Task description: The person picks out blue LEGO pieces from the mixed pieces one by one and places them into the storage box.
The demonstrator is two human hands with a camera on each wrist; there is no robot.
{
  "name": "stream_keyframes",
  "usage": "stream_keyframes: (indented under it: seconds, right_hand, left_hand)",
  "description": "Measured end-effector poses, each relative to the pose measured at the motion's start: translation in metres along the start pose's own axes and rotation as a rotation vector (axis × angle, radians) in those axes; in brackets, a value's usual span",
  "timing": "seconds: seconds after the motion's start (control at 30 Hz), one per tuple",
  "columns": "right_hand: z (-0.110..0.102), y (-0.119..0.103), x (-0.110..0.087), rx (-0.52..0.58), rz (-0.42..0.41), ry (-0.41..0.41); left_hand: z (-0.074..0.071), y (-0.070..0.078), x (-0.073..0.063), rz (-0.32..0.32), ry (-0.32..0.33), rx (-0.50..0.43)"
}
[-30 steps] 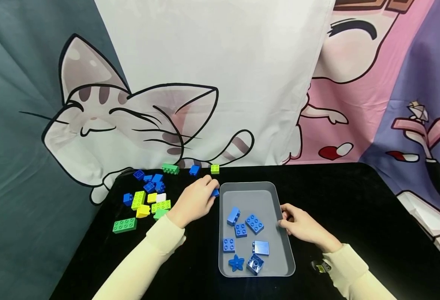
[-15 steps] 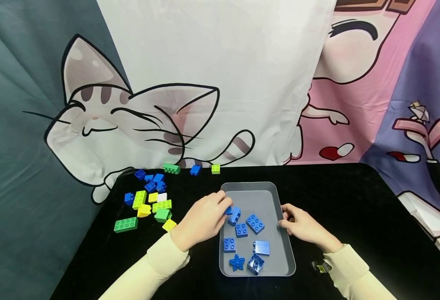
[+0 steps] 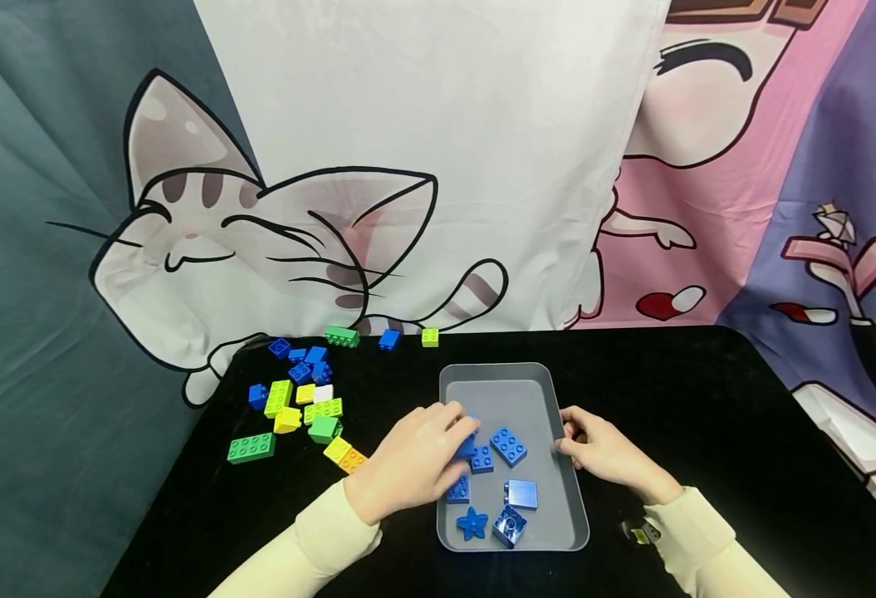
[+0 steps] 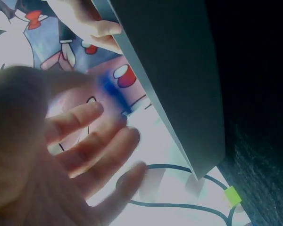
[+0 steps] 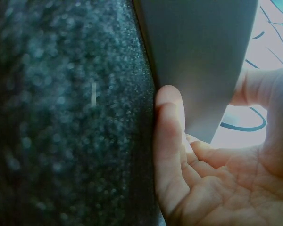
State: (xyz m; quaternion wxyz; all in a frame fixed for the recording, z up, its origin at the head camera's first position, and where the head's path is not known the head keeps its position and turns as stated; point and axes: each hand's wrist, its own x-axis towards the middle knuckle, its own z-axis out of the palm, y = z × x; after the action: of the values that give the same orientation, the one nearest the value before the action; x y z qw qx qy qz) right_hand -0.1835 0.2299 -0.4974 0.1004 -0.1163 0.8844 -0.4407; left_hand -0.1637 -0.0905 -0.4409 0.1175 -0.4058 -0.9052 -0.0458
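My left hand [image 3: 413,457] is over the left side of a grey tray [image 3: 508,394]. It pinches a blue toy brick [image 4: 114,92] between thumb and forefinger, blurred in the left wrist view; the other fingers are spread. In the head view these fingers partly cover the blue at the tray's left, so I cannot separate the held brick from one lying there. My right hand [image 3: 605,450] grips the tray's right edge, thumb at the rim and fingers against the outer wall [image 5: 193,56]. Inside the tray lie several blue bricks [image 3: 508,447] and a blue star piece [image 3: 472,524].
Left of the tray, loose bricks are scattered on the black cloth: blue [image 3: 300,372], lime [image 3: 278,398], yellow [image 3: 286,420], green [image 3: 251,448] and white [image 3: 323,394]. A blue brick [image 3: 389,339] and a lime brick [image 3: 429,337] lie along the back edge by the printed curtain.
My left hand has carried the blue brick from beside the tray's left rim to over the tray, moving right and nearer me. The right hand has stayed on the tray edge.
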Motion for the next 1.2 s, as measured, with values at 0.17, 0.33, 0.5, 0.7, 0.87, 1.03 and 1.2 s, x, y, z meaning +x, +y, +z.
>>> stream_keyframes:
  seconds: [0.17, 0.33, 0.5, 0.7, 0.87, 1.03, 1.2]
  right_hand:
    - [0.000, 0.002, 0.000, 0.000, 0.000, 0.002]
    - [0.001, 0.004, -0.001, 0.003, 0.001, 0.001]
    - [0.000, 0.004, -0.001, 0.009, 0.004, 0.000]
    - [0.001, 0.003, -0.001, 0.015, 0.002, 0.002]
    - [0.001, 0.003, -0.001, 0.006, 0.004, 0.004]
    - [0.001, 0.003, 0.000, 0.005, 0.003, 0.003]
    - [0.001, 0.003, 0.000, 0.007, 0.005, 0.002]
  left_hand:
    - [0.002, 0.001, -0.004, -0.041, -0.081, -0.048]
    - [0.004, -0.005, -0.003, -0.061, -0.067, -0.071]
    - [0.006, -0.017, 0.001, -0.093, -0.063, -0.072]
    - [0.009, -0.033, 0.006, -0.135, -0.065, -0.088]
    - [0.013, -0.048, 0.011, -0.206, -0.093, -0.093]
    - [0.018, -0.063, 0.016, -0.280, -0.126, -0.082]
    - [0.027, -0.081, 0.022, -0.358, -0.121, -0.069]
